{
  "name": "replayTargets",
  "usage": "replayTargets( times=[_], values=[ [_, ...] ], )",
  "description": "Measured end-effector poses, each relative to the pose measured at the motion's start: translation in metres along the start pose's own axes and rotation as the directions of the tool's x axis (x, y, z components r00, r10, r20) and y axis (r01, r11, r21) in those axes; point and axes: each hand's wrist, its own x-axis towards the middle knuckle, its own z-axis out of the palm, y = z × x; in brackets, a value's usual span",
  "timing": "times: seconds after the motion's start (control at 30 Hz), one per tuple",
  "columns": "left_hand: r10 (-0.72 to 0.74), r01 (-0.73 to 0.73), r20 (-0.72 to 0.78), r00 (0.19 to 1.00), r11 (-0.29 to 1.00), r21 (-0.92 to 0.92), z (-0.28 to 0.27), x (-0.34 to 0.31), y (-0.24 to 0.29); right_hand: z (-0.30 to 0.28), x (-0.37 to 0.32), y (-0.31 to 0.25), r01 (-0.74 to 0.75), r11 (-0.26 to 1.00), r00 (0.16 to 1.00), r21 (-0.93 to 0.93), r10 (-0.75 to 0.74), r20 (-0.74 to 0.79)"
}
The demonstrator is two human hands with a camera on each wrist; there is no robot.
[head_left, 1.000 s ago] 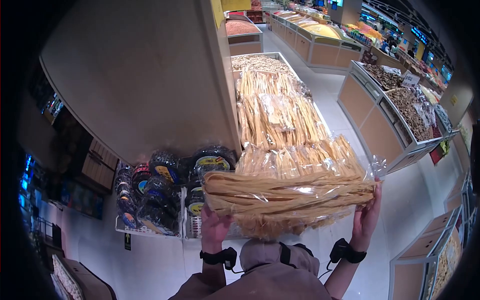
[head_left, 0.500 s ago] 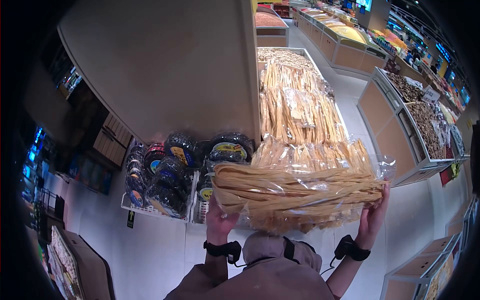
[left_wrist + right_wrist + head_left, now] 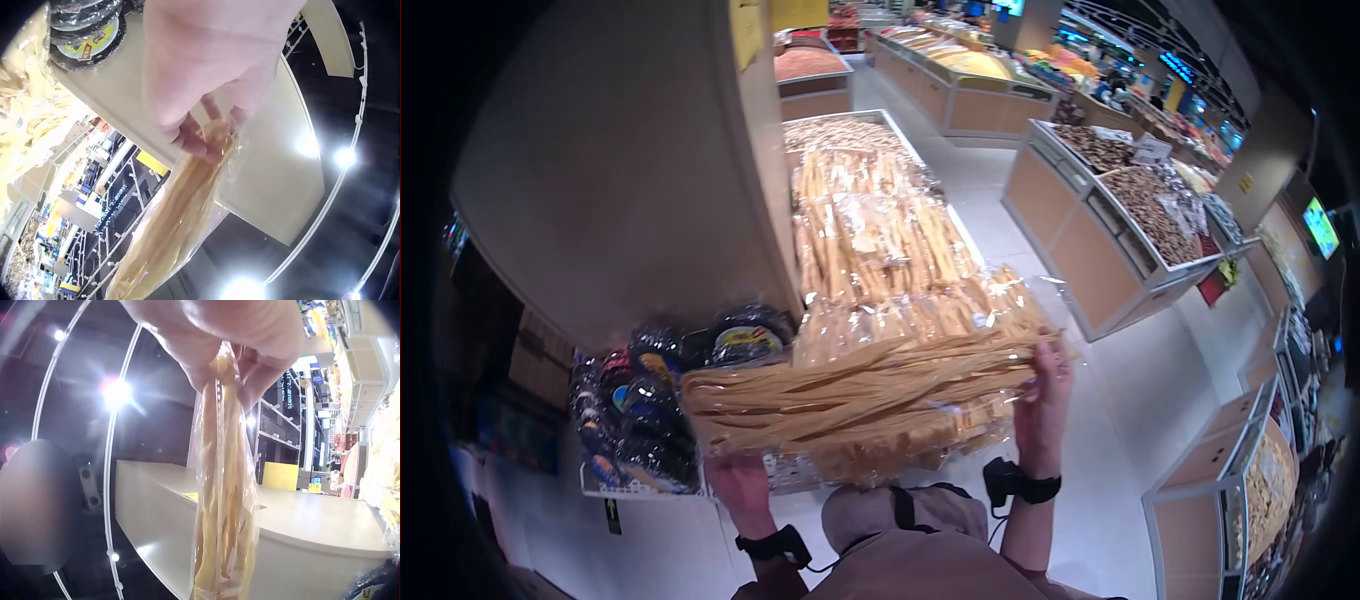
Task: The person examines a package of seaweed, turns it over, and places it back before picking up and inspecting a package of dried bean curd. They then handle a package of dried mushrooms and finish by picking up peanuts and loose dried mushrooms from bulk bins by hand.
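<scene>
A long clear bag of dried bean curd sticks point(image 3: 860, 395) is held crosswise in front of the body, its right end slightly higher in the head view. My left hand point(image 3: 740, 490) grips the bag's left end from below. At the other end, my right hand point(image 3: 1045, 400) holds it with the thumb and fingers curled round the edge. The left wrist view shows the left fingers point(image 3: 194, 142) pinching the folded end of the sticks. In the right wrist view, the right hand point(image 3: 231, 331) pinches the plastic and sticks between thumb and fingers.
More bagged bean curd sticks point(image 3: 870, 240) lie stacked in the bin just beyond. Dark round packages point(image 3: 650, 400) fill white baskets at the left, beside a tall beige panel point(image 3: 620, 170). A counter of dried goods point(image 3: 1090, 230) stands across the aisle at the right.
The head view has turned right, so the surroundings sit further left. The bag's right end has risen compared with its left end. Both hands keep their hold on it.
</scene>
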Motion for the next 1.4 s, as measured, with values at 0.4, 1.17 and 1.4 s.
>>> replayTargets(
  times=[0.4, 1.17, 1.4],
  values=[
    [0.092, -0.093, 0.022, 0.996, 0.994, 0.053, 0.002, 0.011, -0.012, -0.009, -0.025, -0.007, 0.053, 0.999, 0.991, -0.010, -0.051, 0.123],
    [0.026, -0.031, 0.046, 0.999, 0.993, 0.117, 0.041, 0.029, -0.062, -0.011, -0.053, -0.050, 0.054, 0.990, 0.999, -0.129, -0.053, 0.013],
    [0.100, -0.093, 0.060, 0.993, 0.990, -0.102, -0.002, 0.038, -0.055, 0.001, -0.046, -0.043, 0.083, 0.982, 0.996, -0.167, -0.085, -0.008]
  ],
)
